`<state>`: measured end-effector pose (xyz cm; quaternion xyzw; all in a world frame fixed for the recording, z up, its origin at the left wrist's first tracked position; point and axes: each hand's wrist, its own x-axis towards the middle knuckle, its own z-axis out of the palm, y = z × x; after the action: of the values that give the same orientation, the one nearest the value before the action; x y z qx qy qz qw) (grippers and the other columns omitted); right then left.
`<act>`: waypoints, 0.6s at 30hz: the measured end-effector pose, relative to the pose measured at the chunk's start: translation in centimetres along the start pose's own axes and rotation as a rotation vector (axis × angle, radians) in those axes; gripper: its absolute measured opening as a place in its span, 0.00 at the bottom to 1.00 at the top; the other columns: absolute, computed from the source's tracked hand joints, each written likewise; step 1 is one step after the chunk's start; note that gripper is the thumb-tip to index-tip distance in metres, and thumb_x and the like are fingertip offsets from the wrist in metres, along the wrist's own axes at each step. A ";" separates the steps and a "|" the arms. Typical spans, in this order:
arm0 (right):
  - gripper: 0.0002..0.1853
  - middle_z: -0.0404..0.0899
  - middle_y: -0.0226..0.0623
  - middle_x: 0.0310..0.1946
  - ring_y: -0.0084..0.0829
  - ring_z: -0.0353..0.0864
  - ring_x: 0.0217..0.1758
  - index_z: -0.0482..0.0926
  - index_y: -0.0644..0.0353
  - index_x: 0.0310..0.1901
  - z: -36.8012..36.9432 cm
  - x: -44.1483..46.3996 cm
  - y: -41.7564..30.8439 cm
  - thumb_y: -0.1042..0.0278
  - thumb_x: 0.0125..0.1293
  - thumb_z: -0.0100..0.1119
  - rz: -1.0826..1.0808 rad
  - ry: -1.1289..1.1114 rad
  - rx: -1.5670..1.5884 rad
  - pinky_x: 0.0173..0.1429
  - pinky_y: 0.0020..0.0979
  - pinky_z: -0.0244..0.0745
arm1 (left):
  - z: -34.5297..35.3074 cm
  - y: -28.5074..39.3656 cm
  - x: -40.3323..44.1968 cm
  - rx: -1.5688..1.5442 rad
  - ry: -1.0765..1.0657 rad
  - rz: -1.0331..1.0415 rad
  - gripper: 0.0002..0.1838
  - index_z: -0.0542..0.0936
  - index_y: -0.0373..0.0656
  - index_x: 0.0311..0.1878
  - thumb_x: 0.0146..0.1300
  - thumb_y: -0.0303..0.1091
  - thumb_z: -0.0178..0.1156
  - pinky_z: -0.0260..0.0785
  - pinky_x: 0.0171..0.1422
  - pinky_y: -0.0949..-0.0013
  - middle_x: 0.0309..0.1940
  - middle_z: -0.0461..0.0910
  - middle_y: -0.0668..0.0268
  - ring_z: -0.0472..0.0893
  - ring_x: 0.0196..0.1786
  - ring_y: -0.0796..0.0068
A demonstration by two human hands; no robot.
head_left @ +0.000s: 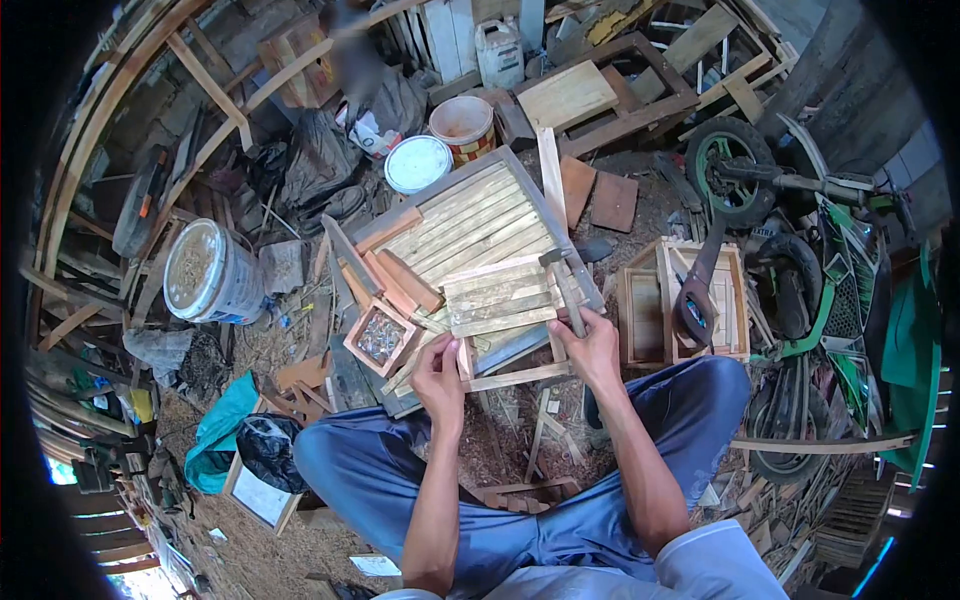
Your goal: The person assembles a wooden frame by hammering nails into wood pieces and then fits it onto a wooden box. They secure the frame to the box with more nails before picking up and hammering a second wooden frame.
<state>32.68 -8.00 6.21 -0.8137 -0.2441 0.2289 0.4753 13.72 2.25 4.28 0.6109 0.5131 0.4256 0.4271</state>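
Observation:
A small wooden frame with slats across its far part rests over the near edge of a slatted wooden panel. My left hand pinches the frame's left side. In my right hand is a hammer, its head pointing away from me near the frame's right far corner; the fingers also lie by the frame's right side. Left of the frame sits a wooden box of nails. Reddish wood strips lie on the panel just beyond the box.
On the left stands a white bucket. Beyond the panel are a lidded tub and another bucket. To the right are a wooden box, a saw and a green motorcycle. Wood scraps litter the ground.

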 end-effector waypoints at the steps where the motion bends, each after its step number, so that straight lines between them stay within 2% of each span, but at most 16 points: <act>1: 0.14 0.86 0.37 0.31 0.23 0.83 0.35 0.86 0.62 0.42 -0.1 0.0 -0.5 0.63 0.59 0.71 0.030 -0.011 -0.001 0.43 0.29 0.77 | 0.2 0.0 -0.1 -0.031 -0.001 -0.012 0.07 0.83 0.30 0.44 0.65 0.21 0.62 0.76 0.51 0.70 0.43 0.85 0.57 0.83 0.43 0.73; 5: 0.12 0.86 0.37 0.33 0.22 0.82 0.37 0.86 0.63 0.43 -0.4 0.3 -1.2 0.65 0.61 0.69 0.121 -0.024 0.006 0.46 0.28 0.76 | 0.9 0.2 -0.2 -0.043 0.047 -0.005 0.07 0.83 0.30 0.45 0.65 0.20 0.62 0.76 0.51 0.70 0.43 0.85 0.57 0.83 0.45 0.73; 8: 0.11 0.87 0.37 0.35 0.23 0.82 0.37 0.85 0.65 0.43 0.0 0.1 -1.0 0.68 0.63 0.68 0.054 0.001 0.089 0.46 0.28 0.76 | 1.0 -0.6 -0.1 -0.130 0.049 -0.094 0.07 0.84 0.30 0.45 0.65 0.21 0.63 0.76 0.51 0.72 0.45 0.84 0.57 0.82 0.45 0.74; 12: 0.12 0.87 0.38 0.37 0.23 0.82 0.38 0.85 0.67 0.46 0.1 -0.2 -1.1 0.70 0.63 0.67 0.042 -0.009 0.052 0.48 0.27 0.76 | 0.9 -0.8 -0.2 -0.142 0.059 -0.131 0.09 0.84 0.29 0.46 0.66 0.23 0.64 0.75 0.50 0.74 0.45 0.84 0.59 0.82 0.44 0.77; 14: 0.13 0.87 0.37 0.37 0.23 0.81 0.38 0.85 0.67 0.48 0.2 -0.4 -0.4 0.70 0.64 0.67 0.001 -0.006 0.058 0.48 0.27 0.75 | 0.9 -0.6 -0.2 -0.142 0.065 -0.165 0.09 0.84 0.29 0.46 0.66 0.25 0.64 0.74 0.49 0.75 0.42 0.84 0.61 0.81 0.43 0.78; 18: 0.13 0.86 0.34 0.35 0.20 0.79 0.38 0.85 0.67 0.47 0.2 -0.4 -0.2 0.68 0.64 0.69 0.090 -0.020 0.093 0.47 0.26 0.74 | 0.7 -0.2 -0.1 -0.161 0.090 -0.318 0.10 0.85 0.30 0.47 0.66 0.27 0.65 0.71 0.46 0.77 0.37 0.85 0.64 0.79 0.40 0.81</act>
<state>32.17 -8.03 6.35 -0.7987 -0.2011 0.2692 0.4992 14.35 2.07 3.92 0.4664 0.5860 0.4192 0.5132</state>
